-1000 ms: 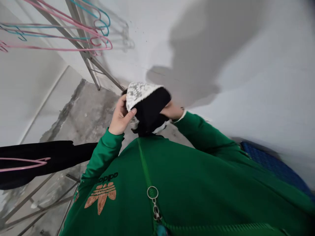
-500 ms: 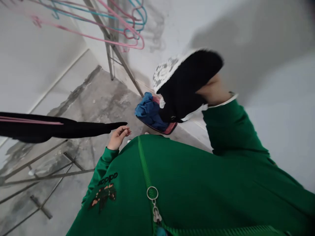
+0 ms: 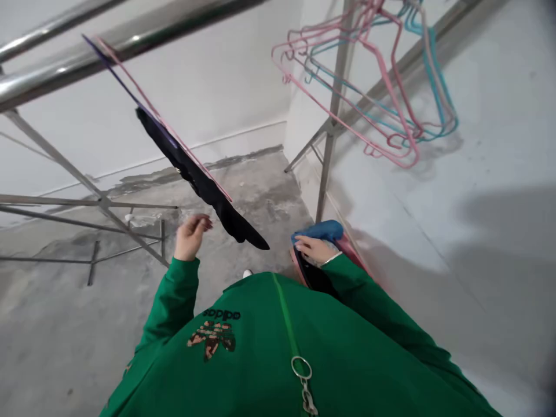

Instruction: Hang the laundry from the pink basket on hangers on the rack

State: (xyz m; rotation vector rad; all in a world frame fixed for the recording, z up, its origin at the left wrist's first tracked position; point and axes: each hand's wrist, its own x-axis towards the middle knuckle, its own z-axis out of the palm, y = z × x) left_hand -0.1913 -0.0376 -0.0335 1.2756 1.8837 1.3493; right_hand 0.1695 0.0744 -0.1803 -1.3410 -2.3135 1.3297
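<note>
My left hand (image 3: 190, 236) is beside a hanging black garment (image 3: 208, 191), a little apart from it. Its fingers curl in against the thumb, and nothing shows in them. The garment hangs from a pink and purple hanger (image 3: 125, 78) on a metal rail. My right hand (image 3: 316, 249) reaches over a reddish-pink basin (image 3: 299, 267), its fingers stretched out above the contents, with no hold visible. A blue cloth (image 3: 326, 229) lies at the basin's far side. Black cloth (image 3: 317, 279) lies below my right hand, partly covered by my sleeve.
Several pink and blue hangers (image 3: 369, 98) hang at the upper right by the wall. Thick metal rails (image 3: 130, 46) cross the upper left. Thin rack legs (image 3: 104, 202) stand on the concrete floor (image 3: 130, 307) at the left.
My right hand has come down from high at the right, where it held a black and white garment, to the basin. The view has swung, bringing the rails and the hanging garment further in.
</note>
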